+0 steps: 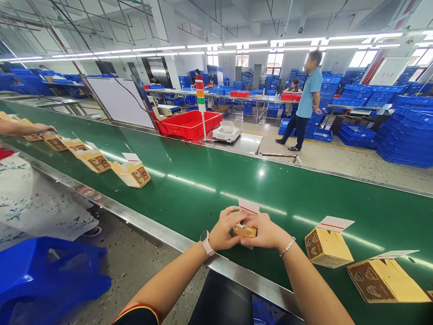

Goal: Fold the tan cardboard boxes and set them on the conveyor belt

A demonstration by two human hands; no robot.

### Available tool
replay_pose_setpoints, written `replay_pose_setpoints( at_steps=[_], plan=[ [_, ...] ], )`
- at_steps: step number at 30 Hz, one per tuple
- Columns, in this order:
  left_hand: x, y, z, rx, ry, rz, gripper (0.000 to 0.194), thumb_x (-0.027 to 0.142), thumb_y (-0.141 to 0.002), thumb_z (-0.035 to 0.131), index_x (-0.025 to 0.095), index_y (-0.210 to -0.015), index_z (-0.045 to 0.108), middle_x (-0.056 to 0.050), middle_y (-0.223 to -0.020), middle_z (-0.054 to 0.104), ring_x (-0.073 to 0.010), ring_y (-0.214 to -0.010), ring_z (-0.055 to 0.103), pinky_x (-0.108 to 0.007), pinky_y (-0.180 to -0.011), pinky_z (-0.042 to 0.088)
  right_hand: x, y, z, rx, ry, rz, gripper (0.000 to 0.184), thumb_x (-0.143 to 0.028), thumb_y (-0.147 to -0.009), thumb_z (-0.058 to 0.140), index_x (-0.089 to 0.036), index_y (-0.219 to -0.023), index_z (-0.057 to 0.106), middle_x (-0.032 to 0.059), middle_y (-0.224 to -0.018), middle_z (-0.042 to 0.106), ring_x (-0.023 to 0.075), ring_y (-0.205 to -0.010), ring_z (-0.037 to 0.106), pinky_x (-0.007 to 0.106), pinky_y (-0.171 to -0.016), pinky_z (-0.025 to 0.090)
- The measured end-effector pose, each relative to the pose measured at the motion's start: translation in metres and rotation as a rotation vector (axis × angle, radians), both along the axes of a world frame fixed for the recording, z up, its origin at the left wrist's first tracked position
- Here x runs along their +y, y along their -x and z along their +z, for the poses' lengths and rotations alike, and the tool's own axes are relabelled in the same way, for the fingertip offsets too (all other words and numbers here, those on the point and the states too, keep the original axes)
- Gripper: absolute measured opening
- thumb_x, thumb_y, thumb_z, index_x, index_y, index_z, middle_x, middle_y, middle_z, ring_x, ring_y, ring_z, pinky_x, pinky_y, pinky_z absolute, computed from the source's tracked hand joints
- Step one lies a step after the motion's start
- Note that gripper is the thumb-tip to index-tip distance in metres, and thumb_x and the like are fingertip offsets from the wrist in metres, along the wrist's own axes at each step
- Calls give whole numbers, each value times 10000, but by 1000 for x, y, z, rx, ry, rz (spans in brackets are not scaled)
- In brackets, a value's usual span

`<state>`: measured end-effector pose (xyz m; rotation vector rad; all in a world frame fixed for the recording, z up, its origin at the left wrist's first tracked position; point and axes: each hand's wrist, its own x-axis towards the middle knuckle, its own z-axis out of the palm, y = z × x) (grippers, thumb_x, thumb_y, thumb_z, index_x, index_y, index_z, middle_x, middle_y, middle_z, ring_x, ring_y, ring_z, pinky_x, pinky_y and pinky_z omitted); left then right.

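My left hand (228,229), with a pale watch on the wrist, and my right hand (265,233), with a thin bracelet, meet over the green conveyor belt (203,198). Between them they grip a small yellow cardboard box (245,231), and a white card (248,206) sticks up from it. To the right, two printed cardboard boxes (328,247) (385,280) with white flaps lie on the belt, apart from my hands. Further left, a co-worker's hand (42,128) reaches towards a row of similar boxes (94,160).
A steel rail (142,223) edges the near side of the belt. Beyond the belt stand a red crate (187,124), a weighing scale (227,132) and a stack light (200,95). A person (309,97) stands among stacked blue crates (404,140). A blue bag (43,280) lies at lower left.
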<state>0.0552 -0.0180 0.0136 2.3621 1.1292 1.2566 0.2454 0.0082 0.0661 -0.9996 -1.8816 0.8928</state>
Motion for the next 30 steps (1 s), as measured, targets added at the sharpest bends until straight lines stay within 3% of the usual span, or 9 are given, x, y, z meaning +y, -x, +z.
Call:
replay_pose_setpoints(
  at_steps=[3,8,12,15,18,20,23,25,30],
  plan=[
    [0,-10,8,125,56,-72,461,435,-865,492,269,-1292,537,-116,-1298,582,-311,-1251,422,-479,-944,353,-12,-8,-8,-87,-106,148,244,-499,-640,740,-268,-687,674,20,-850,697,249,-948,616,432,-885,457],
    [-4,-21,25,231,138,-100,326,400,-894,450,313,-1127,661,-63,-1217,646,-310,-1203,450,-474,-897,316,-41,-20,-30,19,-308,-257,365,-409,-776,621,-237,-1098,619,100,-1159,624,283,-1157,516,508,-984,395],
    [-6,-32,25,159,200,-125,282,352,-893,449,307,-983,712,-51,-1046,700,-280,-1148,492,-472,-919,316,-47,-27,-36,-177,-257,-213,240,-405,-831,548,-305,-999,687,45,-1133,662,315,-1226,457,572,-1013,321],
    [-8,-46,13,-131,253,-114,238,395,-866,506,248,-933,681,-70,-1015,686,-267,-1110,537,-465,-940,369,-46,-30,-32,-176,-176,-224,221,-442,-815,558,-310,-871,726,30,-1124,665,335,-1272,407,581,-1017,304],
    [-6,-61,2,-600,371,-25,284,448,-799,606,205,-941,574,-100,-1101,623,-242,-1044,592,-411,-880,460,-47,-27,-29,132,0,-351,268,-479,-773,582,-247,-725,707,68,-1111,644,306,-1141,524,495,-960,408],
    [-1,-69,3,-756,540,-22,330,412,-762,659,205,-977,517,-103,-1131,596,-221,-1021,603,-378,-847,487,-49,-22,-28,412,154,-459,264,-473,-734,609,-219,-777,669,87,-1080,631,266,-1004,592,427,-863,484],
    [8,-76,15,-745,779,-107,333,290,-714,705,197,-968,510,-88,-1080,613,-207,-1030,588,-368,-887,471,-49,-18,-31,662,294,-543,357,-416,-652,675,-219,-925,559,40,-921,631,206,-843,614,354,-740,524],
    [13,-80,23,-733,890,-136,290,228,-696,701,185,-917,519,-72,-1013,625,-197,-993,594,-365,-897,461,-46,-20,-37,721,329,-616,404,-377,-602,707,-238,-902,475,-18,-796,586,169,-745,604,314,-677,530],
    [18,-88,24,-775,1112,-176,306,149,-659,706,170,-894,511,-35,-888,638,-170,-833,627,-346,-803,485,-37,-35,-54,606,348,-646,396,-320,-593,697,-253,-871,424,-46,-722,516,157,-661,602,298,-594,540]
  ],
)
